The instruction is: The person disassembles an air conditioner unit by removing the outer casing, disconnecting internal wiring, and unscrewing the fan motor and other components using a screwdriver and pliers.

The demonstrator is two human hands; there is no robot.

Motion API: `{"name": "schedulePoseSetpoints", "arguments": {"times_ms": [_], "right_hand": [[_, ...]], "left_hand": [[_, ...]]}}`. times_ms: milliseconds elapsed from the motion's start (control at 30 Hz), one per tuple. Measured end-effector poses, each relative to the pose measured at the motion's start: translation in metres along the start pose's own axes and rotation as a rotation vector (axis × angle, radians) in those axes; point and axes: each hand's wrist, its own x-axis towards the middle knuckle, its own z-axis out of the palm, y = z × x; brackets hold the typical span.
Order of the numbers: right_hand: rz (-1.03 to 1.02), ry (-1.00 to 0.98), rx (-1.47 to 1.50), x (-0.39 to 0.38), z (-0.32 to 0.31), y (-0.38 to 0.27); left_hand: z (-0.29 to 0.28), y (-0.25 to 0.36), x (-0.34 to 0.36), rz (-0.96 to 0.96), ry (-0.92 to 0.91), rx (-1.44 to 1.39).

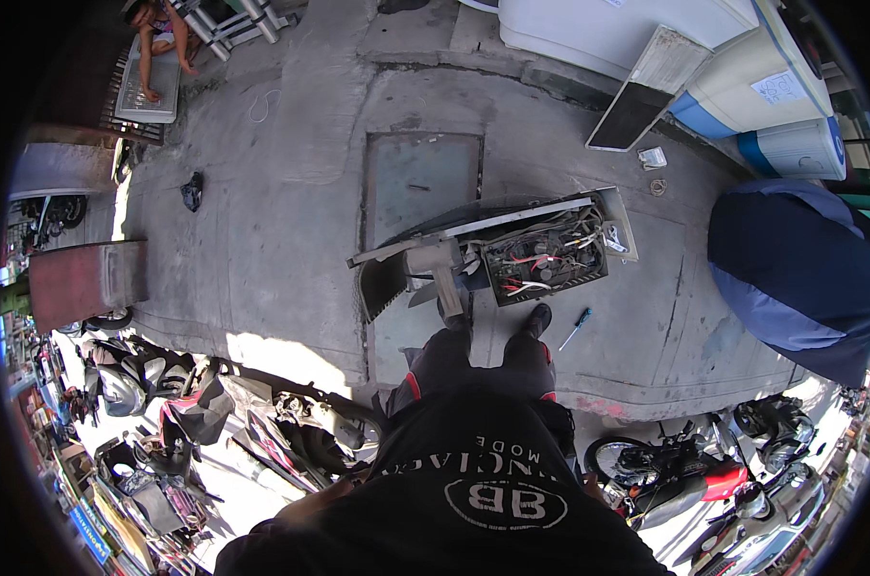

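My left hand [344, 488] hangs low by my side, mostly lost against my black shirt, and its fingers cannot be made out. Only a sliver of my right hand [591, 488] shows at the other side of the shirt. Both are well away from the opened appliance [540, 264] on the ground before my feet. Its dark casing holds tangled wires and parts, and a long metal strip [521, 218] lies along its far edge. A bent metal piece [440, 269] sits at its left end. Right of my right shoe lies a blue-handled screwdriver [576, 328].
A dark blue cover [790, 274] drapes a bulky thing at right. White tubs [627, 34] and a leaning panel [646, 91] stand at the back right. Parked motorcycles [665, 466] line the area behind me. A person [156, 43] crouches by a pale panel at far left.
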Motion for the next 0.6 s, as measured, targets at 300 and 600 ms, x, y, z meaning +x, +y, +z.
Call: {"name": "schedulePoseSetpoints", "arguments": {"times_ms": [300, 600], "right_hand": [[-0.319, -0.521, 0.702, 0.059, -0.139, -0.367], [-0.241, -0.397, 0.875, 0.178, -0.090, -0.583]], "left_hand": [[-0.137, 0.043, 0.095, 0.377, 0.571, -0.675], [-0.217, 0.359, 0.060, 0.725, 0.271, -0.959]]}}
